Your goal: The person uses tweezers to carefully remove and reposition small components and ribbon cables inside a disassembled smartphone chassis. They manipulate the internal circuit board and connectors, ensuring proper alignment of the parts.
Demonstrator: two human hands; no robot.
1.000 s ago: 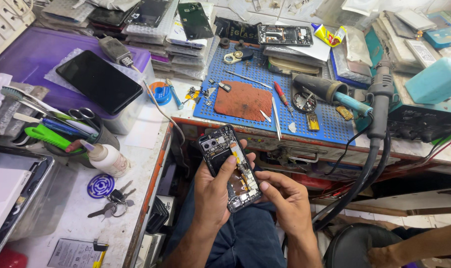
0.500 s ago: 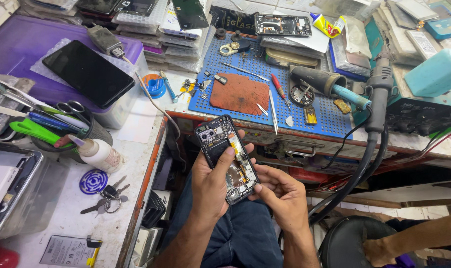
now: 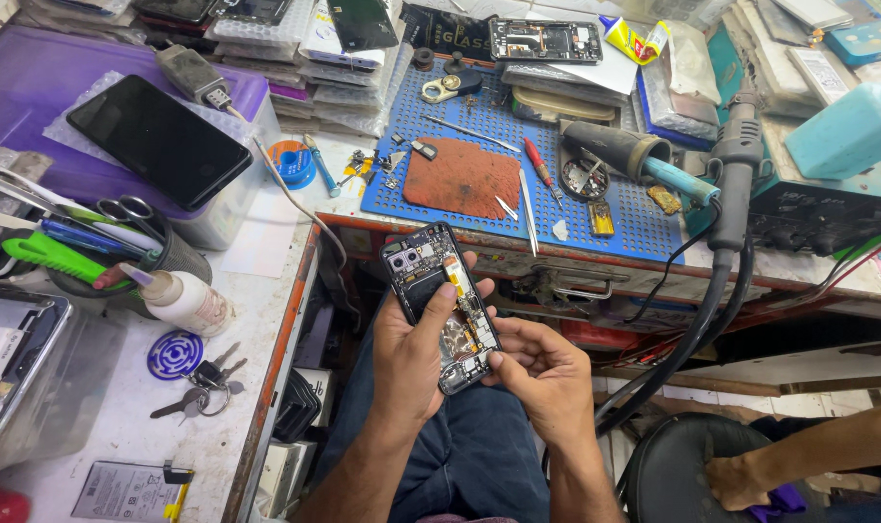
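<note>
The person's left hand (image 3: 416, 353) wraps around an opened black phone with its back cover off (image 3: 442, 302), thumb lying across its bare parts. The right hand (image 3: 547, 373) pinches the phone's lower end with its fingertips. Both hands stay close together above the lap in blue jeans. Just past them sits the worn tabletop (image 3: 266, 252). On it lies a blue mat full of little holes (image 3: 634, 218), with a rust-red square pad (image 3: 462, 176) and thin metal tweezers (image 3: 527, 199). To the left, a flat black phone (image 3: 157, 140) rests on a purple plastic box (image 3: 24, 82).

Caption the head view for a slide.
Both hands, left hand and right hand, hold an opened phone below a cluttered workbench.
</note>
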